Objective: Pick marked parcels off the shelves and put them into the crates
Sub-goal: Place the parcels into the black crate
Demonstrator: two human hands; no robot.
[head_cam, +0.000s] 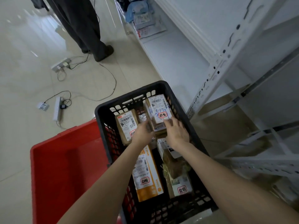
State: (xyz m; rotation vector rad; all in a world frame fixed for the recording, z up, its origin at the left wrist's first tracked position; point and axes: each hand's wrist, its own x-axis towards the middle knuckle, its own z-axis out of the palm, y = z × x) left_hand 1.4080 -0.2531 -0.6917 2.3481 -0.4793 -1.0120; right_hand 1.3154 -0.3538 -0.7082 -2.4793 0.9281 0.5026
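A black slatted crate on the floor holds several labelled parcels. Both my hands reach into its far end. My left hand and my right hand grip a brown box from either side; its white label carries blue scribble and a red stamp. To its left lies a brown parcel with a red-stamped label. Nearer me sit an orange and white box and a taped parcel, both stamped. A red crate stands to the left, with nothing visible inside.
White metal shelving runs along the right, with parcels on a far low shelf. Power strips and cables lie on the tiled floor at left. A person's legs stand beyond the crates.
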